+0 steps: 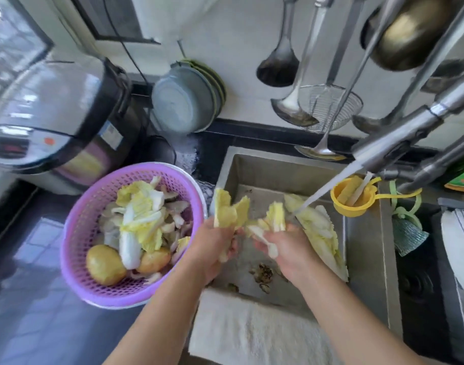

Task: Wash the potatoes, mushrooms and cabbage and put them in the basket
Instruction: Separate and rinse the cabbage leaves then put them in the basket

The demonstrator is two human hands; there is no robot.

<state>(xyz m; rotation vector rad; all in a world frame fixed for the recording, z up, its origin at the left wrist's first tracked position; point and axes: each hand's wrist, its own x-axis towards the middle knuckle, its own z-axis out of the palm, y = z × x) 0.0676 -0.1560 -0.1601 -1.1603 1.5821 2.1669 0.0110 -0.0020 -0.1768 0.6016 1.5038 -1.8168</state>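
no readable text, cooker sticker (pixel 110 134) blurred

Over the sink (pixel 368 248) the faucet (pixel 399 138) and hanging ladles (pixel 291 101) crowd the far side; the basket (pixel 75 248) and cooker (pixel 54 114) fill the left surface (pixel 27 325).

Bright daylight from window (pixel 6 40) at far left. Sheen on rice cooker lid (pixel 49 101); pale reflections on dark worktop (pixel 35 299). Shadows soft. Strong wide-angle bending at edges; faucet (pixel 410 127) looms large, soft-focus. Slight motion blur on both hands and leaves.
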